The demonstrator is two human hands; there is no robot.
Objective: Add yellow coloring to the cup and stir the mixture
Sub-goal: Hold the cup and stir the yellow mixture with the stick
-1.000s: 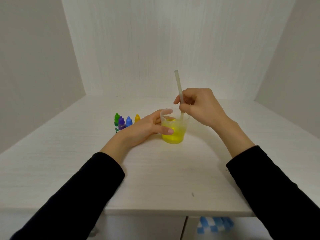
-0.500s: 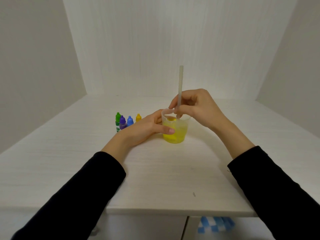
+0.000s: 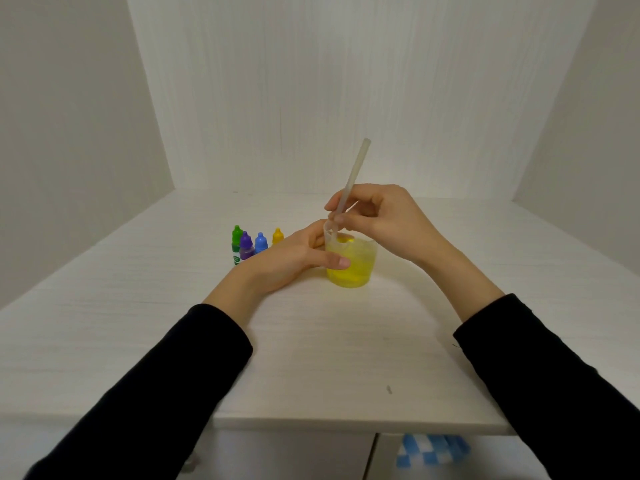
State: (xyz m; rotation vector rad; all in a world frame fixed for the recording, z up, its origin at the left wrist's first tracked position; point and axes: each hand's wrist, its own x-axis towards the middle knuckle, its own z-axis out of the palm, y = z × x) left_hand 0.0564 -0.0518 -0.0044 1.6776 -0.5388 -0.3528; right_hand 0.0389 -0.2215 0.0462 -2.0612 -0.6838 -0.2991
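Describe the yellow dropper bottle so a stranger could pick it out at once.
On the white table, look left of the cup of yellow liquid, behind the left hand. Four small dropper bottles stand in a row there. The yellow bottle is the rightmost, nearest the cup; the others are green, purple and blue.

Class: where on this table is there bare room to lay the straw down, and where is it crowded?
Bare: table between the sleeves, and right of the cup. Crowded: left of it, where the left hand meets the bottles.
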